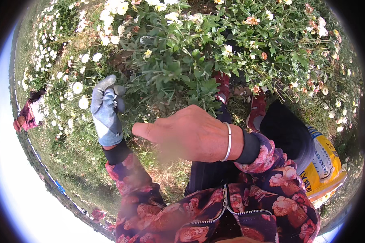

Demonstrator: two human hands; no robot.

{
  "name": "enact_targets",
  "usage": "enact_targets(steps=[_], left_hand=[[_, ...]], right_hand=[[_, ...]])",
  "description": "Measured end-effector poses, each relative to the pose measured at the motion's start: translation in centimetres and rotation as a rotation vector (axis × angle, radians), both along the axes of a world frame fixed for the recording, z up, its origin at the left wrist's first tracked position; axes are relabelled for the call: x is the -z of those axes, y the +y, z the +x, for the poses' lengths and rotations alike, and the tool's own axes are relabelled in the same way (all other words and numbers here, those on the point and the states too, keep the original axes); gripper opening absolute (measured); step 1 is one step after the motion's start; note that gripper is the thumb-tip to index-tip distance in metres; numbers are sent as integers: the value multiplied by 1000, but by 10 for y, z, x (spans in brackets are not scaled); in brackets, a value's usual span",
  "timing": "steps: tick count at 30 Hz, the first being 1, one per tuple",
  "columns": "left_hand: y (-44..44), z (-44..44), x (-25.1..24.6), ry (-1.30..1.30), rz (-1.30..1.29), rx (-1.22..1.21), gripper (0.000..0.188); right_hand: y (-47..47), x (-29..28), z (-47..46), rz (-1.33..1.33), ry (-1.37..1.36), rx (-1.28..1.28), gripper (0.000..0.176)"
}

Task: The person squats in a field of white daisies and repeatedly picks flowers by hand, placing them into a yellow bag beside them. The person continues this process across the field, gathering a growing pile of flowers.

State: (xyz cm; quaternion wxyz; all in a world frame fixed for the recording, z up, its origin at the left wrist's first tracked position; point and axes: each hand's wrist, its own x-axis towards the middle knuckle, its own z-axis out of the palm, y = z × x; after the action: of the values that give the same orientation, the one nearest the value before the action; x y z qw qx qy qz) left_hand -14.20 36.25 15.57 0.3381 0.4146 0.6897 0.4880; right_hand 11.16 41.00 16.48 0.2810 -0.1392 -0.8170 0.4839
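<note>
My left hand (108, 109) wears a grey-blue coated glove and is raised at the left, beside white-flowered chrysanthemum-like plants (170, 63). Its fingers curl in; whether anything lies between them I cannot tell. My right hand (197, 133) is bare, with a silver bangle (229, 142) at the wrist. It is close to the camera, back of the hand up, one digit reaching left toward the glove. Its other fingers are hidden underneath, so what it may hold does not show. The two hands are apart. White blooms (83, 102) stand just left of the glove.
A yellow, white and blue printed sack (324, 164) is by my leg at the right. My red shoes (257, 111) are among the plants. A person in reddish clothing (29, 115) is at the far left. Flowering plants spread along the top and right.
</note>
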Motion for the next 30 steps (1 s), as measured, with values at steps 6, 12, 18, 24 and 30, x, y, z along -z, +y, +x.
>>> enact_targets(steps=[6,12,18,24,30], left_hand=[[25,59,-59,202,-47,449,50],[44,113,-43,-162,-610,972,37],[72,123,-68,386,-305,749,31],[153,220,-31,773,-1,1314,28],[177,204,87,1493,-594,1037,42]], right_hand=[[13,26,55,-201,134,265,14],[2,38,83,-863,430,52,37],[16,176,115,-1582,587,50,24],[36,329,60,-881,-179,564,27],[70,309,23,-403,-421,268,46]])
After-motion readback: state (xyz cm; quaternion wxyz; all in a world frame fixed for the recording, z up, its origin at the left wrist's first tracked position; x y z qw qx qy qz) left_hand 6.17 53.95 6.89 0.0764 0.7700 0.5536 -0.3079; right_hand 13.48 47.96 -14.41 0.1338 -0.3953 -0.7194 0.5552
